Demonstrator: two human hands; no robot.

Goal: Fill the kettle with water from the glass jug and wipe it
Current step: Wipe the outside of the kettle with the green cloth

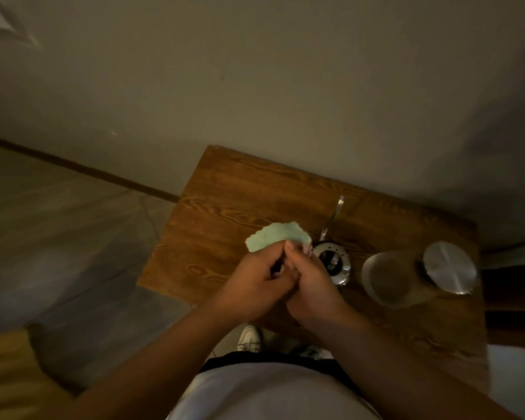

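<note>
Head view: both hands' grip (285, 253) clamped on cloth (273, 236); kettle (332, 263) just right.

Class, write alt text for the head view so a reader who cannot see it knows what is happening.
Both hands, left hand and right hand, hold a pale green cloth over a wooden table. Right of them stand a metal kettle and a glass jug.

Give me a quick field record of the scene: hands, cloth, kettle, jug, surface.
left hand: closed on cloth, touching right hand
right hand: closed on cloth
cloth: pale green, held above the table, upper edge free
kettle: metal, on table, partly hidden by right hand
glass jug: on table, right of kettle; water level unclear
metal lid: at jug's right edge
table: wooden, against wall
</note>
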